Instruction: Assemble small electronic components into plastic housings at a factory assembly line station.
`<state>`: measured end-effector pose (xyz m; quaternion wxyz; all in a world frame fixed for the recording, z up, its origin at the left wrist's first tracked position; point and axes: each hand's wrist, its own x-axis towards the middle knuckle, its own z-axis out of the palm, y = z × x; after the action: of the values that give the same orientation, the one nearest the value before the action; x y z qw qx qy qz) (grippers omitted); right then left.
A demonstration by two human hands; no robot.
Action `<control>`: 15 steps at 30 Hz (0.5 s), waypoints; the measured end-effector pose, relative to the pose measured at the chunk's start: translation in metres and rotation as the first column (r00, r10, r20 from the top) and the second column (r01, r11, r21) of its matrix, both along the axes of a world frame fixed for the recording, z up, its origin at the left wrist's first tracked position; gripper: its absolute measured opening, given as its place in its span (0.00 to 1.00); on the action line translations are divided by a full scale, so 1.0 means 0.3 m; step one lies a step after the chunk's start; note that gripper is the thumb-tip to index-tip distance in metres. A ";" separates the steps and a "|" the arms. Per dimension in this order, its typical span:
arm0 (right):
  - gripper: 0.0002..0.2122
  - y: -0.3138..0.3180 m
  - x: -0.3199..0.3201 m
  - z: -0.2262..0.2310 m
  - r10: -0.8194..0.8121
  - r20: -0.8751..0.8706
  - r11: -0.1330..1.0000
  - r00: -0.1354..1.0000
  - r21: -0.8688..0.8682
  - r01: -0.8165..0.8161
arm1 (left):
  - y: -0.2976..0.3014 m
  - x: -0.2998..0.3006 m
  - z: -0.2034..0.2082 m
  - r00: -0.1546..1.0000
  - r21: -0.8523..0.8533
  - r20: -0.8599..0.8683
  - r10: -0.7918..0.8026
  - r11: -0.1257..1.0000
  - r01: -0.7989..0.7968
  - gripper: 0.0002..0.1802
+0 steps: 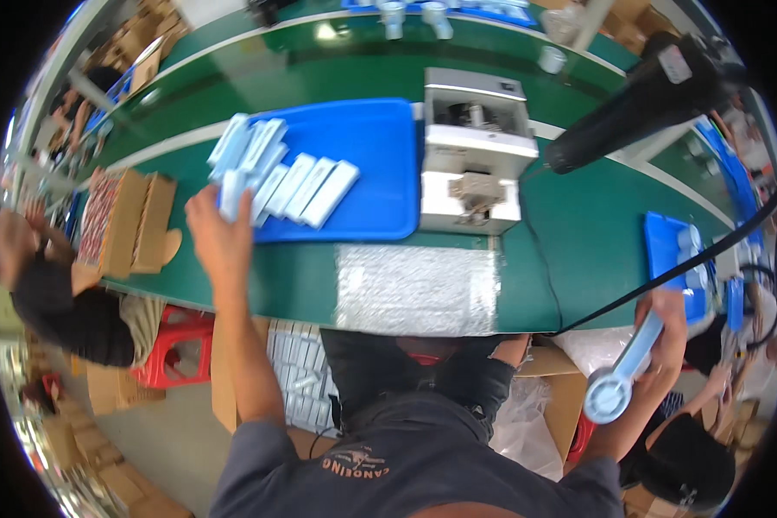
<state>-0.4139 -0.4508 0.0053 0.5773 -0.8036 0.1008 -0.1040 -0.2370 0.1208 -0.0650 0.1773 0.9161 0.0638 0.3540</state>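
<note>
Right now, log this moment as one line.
left hand: on pale blue flat box at blue plastic tray | right hand: holding pale blue round-ended tool

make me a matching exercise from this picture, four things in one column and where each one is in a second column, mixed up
Things:
1. left hand
2. right hand
3. white machine
4. bubble wrap sheet

Places:
A. on the green table's near edge
B. just right of the blue tray
C. holding a pale blue round-ended tool off the table's right end
D. on a white box at the tray's left edge

Pairs: 1-D, 2-C, 3-B, 4-A
</note>
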 end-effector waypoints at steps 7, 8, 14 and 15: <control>0.15 -0.331 0.676 -0.017 -0.104 -0.004 0.954 0.995 0.281 0.101 | 0.078 0.019 -0.049 0.996 -0.088 -0.086 0.004 0.996 -0.012 0.15; 0.16 -0.260 0.750 -0.039 -0.122 0.247 0.908 0.961 0.419 0.008 | 0.067 0.018 -0.042 0.992 -0.232 -0.124 0.026 0.971 -0.054 0.14; 0.16 0.021 1.509 -0.217 0.175 0.005 0.876 0.985 0.455 -0.158 | -0.015 -0.074 -0.004 0.989 -0.600 0.143 -0.025 0.793 0.107 0.18; 0.16 0.020 1.590 -0.216 0.092 -0.004 0.888 0.996 0.453 -0.080 | -0.050 -0.051 -0.003 0.992 -0.707 0.126 -0.016 0.700 0.101 0.22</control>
<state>0.0631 -0.4448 -0.0596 0.7509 -0.6524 0.0938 -0.0421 -0.2522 0.1057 -0.0658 0.5316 0.7572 0.1565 0.3458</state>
